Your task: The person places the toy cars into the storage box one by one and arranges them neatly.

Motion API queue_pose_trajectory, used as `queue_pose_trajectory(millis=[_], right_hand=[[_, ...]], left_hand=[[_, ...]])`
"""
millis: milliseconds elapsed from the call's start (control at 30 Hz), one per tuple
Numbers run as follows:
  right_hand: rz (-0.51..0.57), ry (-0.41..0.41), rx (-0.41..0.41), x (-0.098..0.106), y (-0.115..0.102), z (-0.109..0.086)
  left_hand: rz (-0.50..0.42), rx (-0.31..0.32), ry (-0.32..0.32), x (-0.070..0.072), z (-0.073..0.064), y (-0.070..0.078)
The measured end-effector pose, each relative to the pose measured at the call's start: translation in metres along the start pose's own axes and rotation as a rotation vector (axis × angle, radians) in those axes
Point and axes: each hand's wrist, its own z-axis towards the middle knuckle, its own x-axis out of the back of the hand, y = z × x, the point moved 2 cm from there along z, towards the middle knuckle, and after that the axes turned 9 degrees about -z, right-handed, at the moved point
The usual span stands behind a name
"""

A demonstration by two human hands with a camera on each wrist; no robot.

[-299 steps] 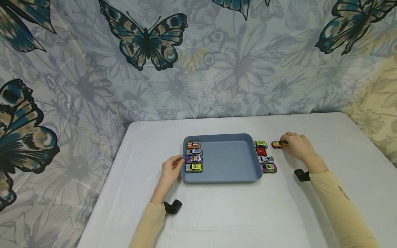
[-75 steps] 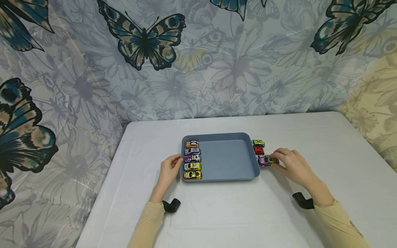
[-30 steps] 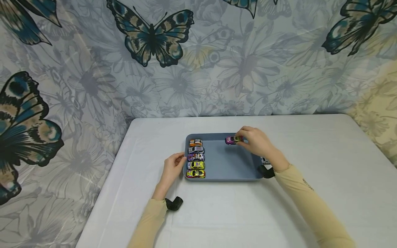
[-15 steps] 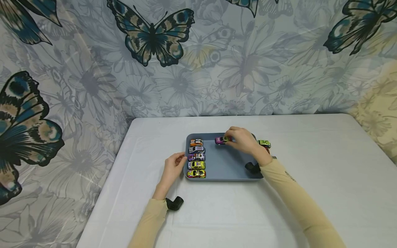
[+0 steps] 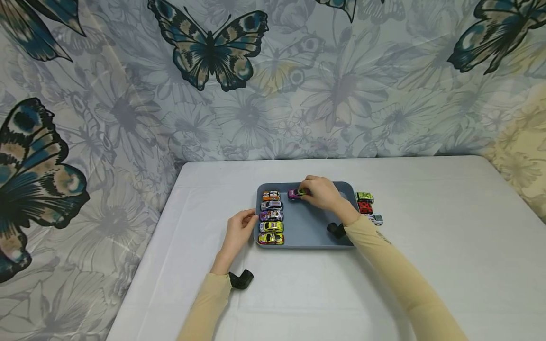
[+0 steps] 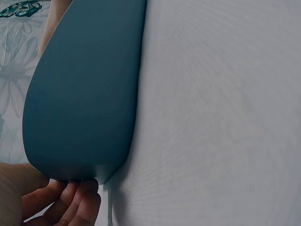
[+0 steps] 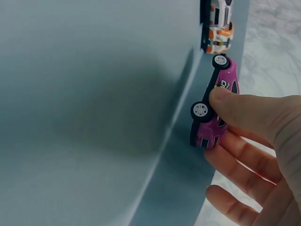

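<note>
My right hand (image 5: 323, 194) pinches a purple and green toy car (image 5: 294, 194) between thumb and fingers, over the far part of the blue-grey tray (image 5: 304, 232). In the right wrist view the thumb presses the side of the purple car (image 7: 217, 106) between its wheels, near an orange and white car (image 7: 220, 40). My left hand (image 5: 237, 232) holds the tray's left edge; the left wrist view shows thumb and curled fingers at the end wall of the tray (image 6: 89, 94). Several toy cars stand in a column along the tray's left side, the nearest a yellow car (image 5: 271, 238).
Outside the tray's right edge stand a green car (image 5: 364, 197), a red car (image 5: 365, 207) and a silver car (image 5: 375, 219), partly covered by the right forearm. White cloth (image 5: 298, 293) covers the table, and a butterfly-print curtain (image 5: 256, 118) hangs behind it.
The right hand took the purple car from beside the tray and carried it left over the tray's far part. Earlier, a yellow car joined the left column's near end. The left hand stayed at the edge.
</note>
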Motion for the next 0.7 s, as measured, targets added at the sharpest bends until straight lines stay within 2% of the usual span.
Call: queue_pose_trajectory(millis=[700], right_hand=[[-0.126, -0.002, -0.01, -0.017, -0.007, 0.007]], left_hand=[[-0.003, -0.015, -0.001, 0.0, 0.0, 0.0]])
